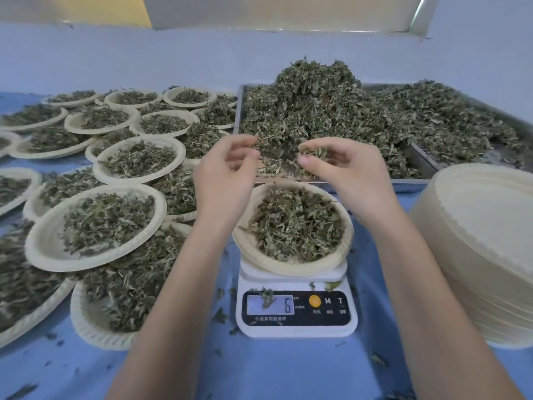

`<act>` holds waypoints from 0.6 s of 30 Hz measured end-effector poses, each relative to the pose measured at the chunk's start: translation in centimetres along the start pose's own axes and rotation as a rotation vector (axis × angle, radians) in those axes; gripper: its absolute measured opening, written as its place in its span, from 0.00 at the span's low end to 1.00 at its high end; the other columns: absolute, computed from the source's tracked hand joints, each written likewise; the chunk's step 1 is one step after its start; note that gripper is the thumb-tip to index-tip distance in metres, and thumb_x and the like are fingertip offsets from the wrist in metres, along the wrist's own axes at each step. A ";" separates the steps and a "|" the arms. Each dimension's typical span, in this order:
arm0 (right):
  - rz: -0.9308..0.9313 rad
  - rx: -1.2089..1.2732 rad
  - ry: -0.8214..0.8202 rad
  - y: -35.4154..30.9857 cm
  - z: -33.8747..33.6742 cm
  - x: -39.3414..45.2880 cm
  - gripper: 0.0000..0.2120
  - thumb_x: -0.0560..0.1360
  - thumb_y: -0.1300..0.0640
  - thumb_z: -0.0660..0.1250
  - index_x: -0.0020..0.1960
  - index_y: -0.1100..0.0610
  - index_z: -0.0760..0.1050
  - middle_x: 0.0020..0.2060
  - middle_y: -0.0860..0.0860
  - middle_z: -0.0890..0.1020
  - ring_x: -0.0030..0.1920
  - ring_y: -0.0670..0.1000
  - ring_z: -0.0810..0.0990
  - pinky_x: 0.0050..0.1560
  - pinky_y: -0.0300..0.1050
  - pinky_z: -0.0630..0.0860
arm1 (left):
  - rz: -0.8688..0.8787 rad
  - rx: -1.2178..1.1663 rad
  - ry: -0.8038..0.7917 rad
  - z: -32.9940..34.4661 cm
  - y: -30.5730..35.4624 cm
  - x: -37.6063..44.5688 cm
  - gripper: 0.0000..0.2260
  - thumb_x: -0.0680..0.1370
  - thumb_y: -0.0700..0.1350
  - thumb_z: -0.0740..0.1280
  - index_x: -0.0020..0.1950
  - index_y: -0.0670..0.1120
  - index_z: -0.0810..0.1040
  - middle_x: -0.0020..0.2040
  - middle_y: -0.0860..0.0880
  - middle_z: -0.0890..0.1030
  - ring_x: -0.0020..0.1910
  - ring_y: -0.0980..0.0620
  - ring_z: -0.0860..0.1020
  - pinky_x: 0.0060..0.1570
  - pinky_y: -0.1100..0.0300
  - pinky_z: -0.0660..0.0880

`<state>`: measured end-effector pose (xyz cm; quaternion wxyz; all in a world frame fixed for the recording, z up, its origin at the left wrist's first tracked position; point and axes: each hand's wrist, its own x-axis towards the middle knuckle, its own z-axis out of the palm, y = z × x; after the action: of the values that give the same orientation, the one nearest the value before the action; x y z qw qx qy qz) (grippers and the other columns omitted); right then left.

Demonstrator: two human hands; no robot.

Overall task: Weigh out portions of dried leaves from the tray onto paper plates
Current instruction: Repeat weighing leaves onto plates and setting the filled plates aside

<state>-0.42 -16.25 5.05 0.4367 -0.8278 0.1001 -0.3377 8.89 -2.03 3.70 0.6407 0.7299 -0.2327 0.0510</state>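
Hands raised side by side over the near edge of the tray (409, 186), above the far rim of the plate on the scale. Right hand (343, 168) curled round a small clump of dried leaves (315, 153), thumb tip forward, fingers cupped beneath. Left hand (227, 166) with fingers bent, pinching at a few leaf scraps near the fingertips; whether anything is truly held there, hard to tell. Bare forearms reaching in from the bottom edge.

Directly below, a paper plate (288, 268) heaped with leaves, sitting on a white kitchen scale (297, 327). On the scale's display (271, 305), one digit, perhaps a 6, partly covered by a stray leaf; beside it an orange button and two marked keys.

Beyond the hands, a metal tray piled high with a leaf heap (331, 102), tallest at the middle, with bare metal showing just beyond the fingers.

To the left, many filled plates (95, 226), overlapping and stacked in layers across the table (259, 370), covered in blue cloth. To the right, a tall stack of unused plates (484, 241), just beside the right forearm. Loose leaf crumbs scattered on the cloth around the scale. Behind everything, a pale wall.
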 end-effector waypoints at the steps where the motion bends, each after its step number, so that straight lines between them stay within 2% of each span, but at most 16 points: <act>1: -0.009 0.005 0.002 0.0 0.0 -0.2 0.08 0.71 0.51 0.74 0.44 0.37 0.79 0.44 0.36 0.83 0.48 0.44 0.81 0.56 0.47 0.77 | 0.002 0.000 0.016 -0.3 -0.2 -0.2 0.09 0.75 0.41 0.68 0.49 0.56 0.79 0.40 0.60 0.81 0.42 0.64 0.78 0.43 0.72 0.73; 2: -0.015 -0.003 0.005 0.0 0.0 -0.4 0.09 0.71 0.51 0.74 0.45 0.38 0.79 0.44 0.36 0.83 0.48 0.42 0.81 0.55 0.47 0.77 | -0.005 0.006 0.025 -0.6 -0.5 -0.4 0.08 0.75 0.42 0.68 0.48 0.55 0.79 0.40 0.59 0.81 0.42 0.63 0.78 0.43 0.72 0.73; 5: -0.022 -0.017 0.075 0.1 0.4 -1.0 0.08 0.71 0.53 0.73 0.46 0.40 0.80 0.42 0.38 0.83 0.45 0.51 0.82 0.50 0.54 0.78 | -0.043 0.039 0.029 -1.0 -1.3 -1.1 0.08 0.76 0.41 0.67 0.49 0.54 0.79 0.42 0.59 0.81 0.45 0.59 0.79 0.50 0.65 0.75; 6: -0.019 0.005 0.117 0.1 0.3 -1.0 0.08 0.72 0.54 0.73 0.46 0.40 0.80 0.41 0.38 0.83 0.44 0.52 0.82 0.49 0.53 0.78 | -0.054 0.046 0.030 -1.1 -1.5 -1.2 0.08 0.76 0.40 0.67 0.49 0.53 0.79 0.42 0.59 0.81 0.45 0.59 0.79 0.51 0.64 0.75; 10: 0.001 0.090 0.212 0.3 -0.3 -0.8 0.09 0.72 0.54 0.73 0.46 0.40 0.79 0.38 0.32 0.82 0.39 0.39 0.80 0.45 0.40 0.79 | -0.064 0.085 0.014 -0.9 -1.8 -1.1 0.09 0.75 0.41 0.67 0.48 0.55 0.78 0.42 0.61 0.80 0.44 0.61 0.78 0.51 0.65 0.74; 12: 0.002 0.083 0.192 0.3 -0.4 -0.8 0.09 0.72 0.54 0.73 0.46 0.40 0.79 0.39 0.33 0.82 0.38 0.38 0.79 0.44 0.39 0.79 | -0.077 0.092 -0.019 -0.7 -2.0 -1.2 0.09 0.75 0.41 0.67 0.47 0.56 0.78 0.42 0.60 0.80 0.44 0.61 0.78 0.50 0.67 0.73; 15: -0.016 0.055 0.062 0.1 -0.6 -1.1 0.08 0.72 0.54 0.73 0.49 0.44 0.80 0.42 0.40 0.84 0.41 0.47 0.82 0.47 0.46 0.80 | -0.088 0.128 -0.056 -0.5 -2.2 -1.3 0.09 0.75 0.42 0.67 0.47 0.57 0.78 0.43 0.61 0.80 0.42 0.66 0.77 0.44 0.76 0.71; 16: -0.032 0.027 -0.037 -0.1 -0.7 -1.2 0.08 0.71 0.53 0.73 0.50 0.45 0.81 0.42 0.42 0.84 0.42 0.48 0.83 0.47 0.45 0.80 | -0.086 0.137 -0.057 -0.5 -2.2 -1.3 0.09 0.75 0.42 0.67 0.46 0.58 0.78 0.43 0.61 0.80 0.42 0.67 0.77 0.44 0.77 0.70; 18: -0.027 -0.027 -0.276 -0.3 -1.0 -1.4 0.11 0.70 0.45 0.71 0.52 0.43 0.81 0.44 0.40 0.84 0.44 0.43 0.83 0.46 0.39 0.79 | -0.086 0.141 -0.048 -0.6 -2.3 -1.2 0.09 0.75 0.42 0.67 0.46 0.57 0.78 0.43 0.61 0.80 0.44 0.65 0.77 0.47 0.74 0.71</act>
<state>-2.21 -16.09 5.03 0.4303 -0.8735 0.0324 -0.2252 8.89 -1.00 1.23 0.5836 0.7835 -0.2122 0.0222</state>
